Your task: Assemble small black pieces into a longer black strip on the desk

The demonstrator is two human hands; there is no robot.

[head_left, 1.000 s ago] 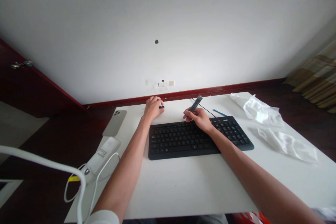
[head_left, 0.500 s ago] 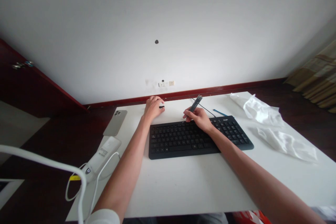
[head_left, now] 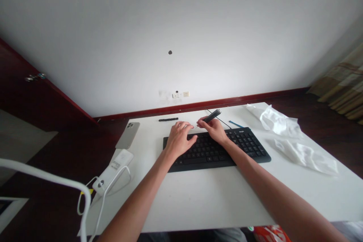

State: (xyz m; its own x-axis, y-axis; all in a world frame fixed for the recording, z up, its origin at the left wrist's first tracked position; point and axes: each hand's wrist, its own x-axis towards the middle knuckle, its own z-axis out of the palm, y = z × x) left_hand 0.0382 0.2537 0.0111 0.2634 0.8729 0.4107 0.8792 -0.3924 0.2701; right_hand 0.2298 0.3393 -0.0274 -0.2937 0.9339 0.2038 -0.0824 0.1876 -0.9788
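A black keyboard [head_left: 241, 145] lies across the middle of the white table [head_left: 215, 196]. My left hand [head_left: 179, 140] rests on the keyboard's left half with its fingers spread, holding nothing. My right hand [head_left: 213, 127] is over the keyboard's top edge, closed on a thin dark tool [head_left: 212, 115] whose tip points left and down towards the keys, close to my left fingertips. A short row of small black pieces [head_left: 168, 120] lies on the table behind the keyboard, apart from both hands.
A phone [head_left: 127, 135] lies face down at the table's left edge, a white power bank [head_left: 112, 171] with a white cable nearer me. A blue tool [head_left: 236, 124] and crumpled white cloths [head_left: 286, 132] sit to the right. A black cable runs behind the keyboard.
My left hand left the small black pieces at the back of the table and moved right and nearer, onto the keyboard. My right hand tilted the tool flatter. The camera dipped slightly.
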